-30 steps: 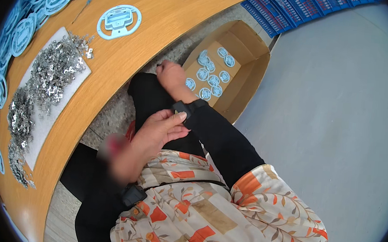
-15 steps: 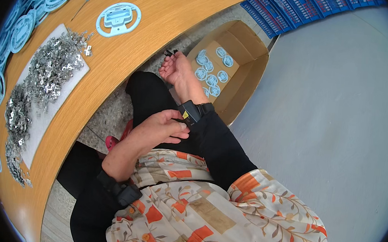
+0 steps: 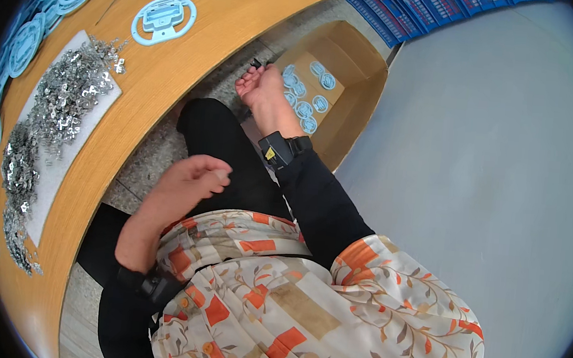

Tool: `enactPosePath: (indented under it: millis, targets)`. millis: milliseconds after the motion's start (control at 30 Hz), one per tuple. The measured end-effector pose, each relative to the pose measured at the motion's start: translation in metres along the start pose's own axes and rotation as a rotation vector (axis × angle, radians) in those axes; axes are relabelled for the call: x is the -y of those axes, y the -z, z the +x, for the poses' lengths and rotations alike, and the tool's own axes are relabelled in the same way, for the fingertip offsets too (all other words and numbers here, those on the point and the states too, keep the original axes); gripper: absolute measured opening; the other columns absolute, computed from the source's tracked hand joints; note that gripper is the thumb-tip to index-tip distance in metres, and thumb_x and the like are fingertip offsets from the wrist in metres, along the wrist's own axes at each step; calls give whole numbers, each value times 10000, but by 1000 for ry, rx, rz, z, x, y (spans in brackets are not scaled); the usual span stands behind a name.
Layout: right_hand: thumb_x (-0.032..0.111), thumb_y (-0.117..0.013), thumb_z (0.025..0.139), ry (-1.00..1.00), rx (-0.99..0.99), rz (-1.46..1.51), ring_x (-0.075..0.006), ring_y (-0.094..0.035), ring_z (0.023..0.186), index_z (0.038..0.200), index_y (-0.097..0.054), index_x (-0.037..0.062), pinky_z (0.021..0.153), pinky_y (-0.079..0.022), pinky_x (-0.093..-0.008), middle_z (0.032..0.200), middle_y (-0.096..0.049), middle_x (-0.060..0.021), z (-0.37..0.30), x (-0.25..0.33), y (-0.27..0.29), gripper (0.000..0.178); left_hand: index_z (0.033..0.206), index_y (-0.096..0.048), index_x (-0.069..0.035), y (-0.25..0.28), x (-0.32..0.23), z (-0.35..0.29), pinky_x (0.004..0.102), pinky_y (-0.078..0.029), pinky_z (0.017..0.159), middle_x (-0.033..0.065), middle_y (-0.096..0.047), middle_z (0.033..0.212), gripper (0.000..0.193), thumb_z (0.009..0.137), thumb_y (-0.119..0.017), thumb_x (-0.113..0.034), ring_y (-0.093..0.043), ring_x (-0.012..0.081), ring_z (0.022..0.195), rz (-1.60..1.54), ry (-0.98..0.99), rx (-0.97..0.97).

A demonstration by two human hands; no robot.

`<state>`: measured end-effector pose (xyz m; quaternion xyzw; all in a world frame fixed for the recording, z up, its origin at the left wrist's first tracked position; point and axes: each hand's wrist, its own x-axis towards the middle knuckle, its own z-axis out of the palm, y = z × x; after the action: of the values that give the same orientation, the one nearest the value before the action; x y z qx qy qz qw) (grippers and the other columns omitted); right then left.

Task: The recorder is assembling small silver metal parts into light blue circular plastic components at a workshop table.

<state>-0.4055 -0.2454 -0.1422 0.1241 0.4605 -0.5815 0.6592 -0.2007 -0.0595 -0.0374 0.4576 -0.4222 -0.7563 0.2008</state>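
My left hand point(image 3: 189, 183) hovers above my lap, near the black trouser leg point(image 3: 222, 136). Its fingers are loosely bent and a little apart, and nothing shows in them. Farther forward, beside the cardboard box, my right hand point(image 3: 264, 90) is turned palm up with curled fingers. A small black object point(image 3: 256, 62) shows at its fingertips; its kind is too small to make out. A black device with a yellow mark point(image 3: 276, 152) is strapped to my right wrist. Another black device point(image 3: 161, 285) sits on my left wrist.
The cardboard box point(image 3: 359, 90) holds several light-blue round plastic parts point(image 3: 303, 109). On the curved wooden table point(image 3: 196, 41) lie a blue oval frame point(image 3: 164, 20), a pile of small metal clips point(image 3: 69, 92) on a white sheet, and heaped blue frames point(image 3: 25, 47). Blue printed panels point(image 3: 410, 12) stand beyond.
My left hand has drawn away from the right wrist device, moving left above my lap. My right hand keeps its curled pose, while the whole view has shifted slightly.
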Motion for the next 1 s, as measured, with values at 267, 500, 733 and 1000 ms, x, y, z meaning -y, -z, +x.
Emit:
enactPosePath:
  millis: [267, 500, 733, 1000]
  targets:
    - [312, -375, 945, 75, -102, -64, -196, -426, 507, 708, -453, 124, 507, -378, -345, 576, -448, -33, 64, 17, 11, 313, 1007, -682, -16, -14, -10, 0, 216, -474, 687, -43, -641, 821, 160, 918, -666, -148, -538, 21, 717, 238, -283, 1]
    - [301, -335, 931, 145, -223, 12, -178, -429, 536, 748, -474, 98, 519, -391, -344, 636, -459, -35, 54, 15, -5, 307, 1217, -579, -44, -26, 6, 33, 240, -493, 735, 23, -660, 930, 278, 947, -593, -108, -579, 72, 794, -130, -242, -78]
    - [186, -358, 904, 58, -164, 64, -154, -421, 508, 742, -496, 68, 558, -417, -326, 585, -440, -15, 20, -6, -47, 243, 1179, -548, -90, -24, 11, 45, 251, -504, 727, 14, -642, 915, 203, 993, -577, -167, -609, 98, 806, -180, -252, -51]
    - [250, -339, 930, 65, -133, 62, -119, -424, 473, 723, -467, 105, 522, -401, -287, 545, -425, 18, 16, -22, -50, 283, 1025, -533, -86, -17, 18, 49, 222, -466, 646, -39, -533, 768, 73, 1008, -551, -154, -520, 56, 696, 88, -478, -145]
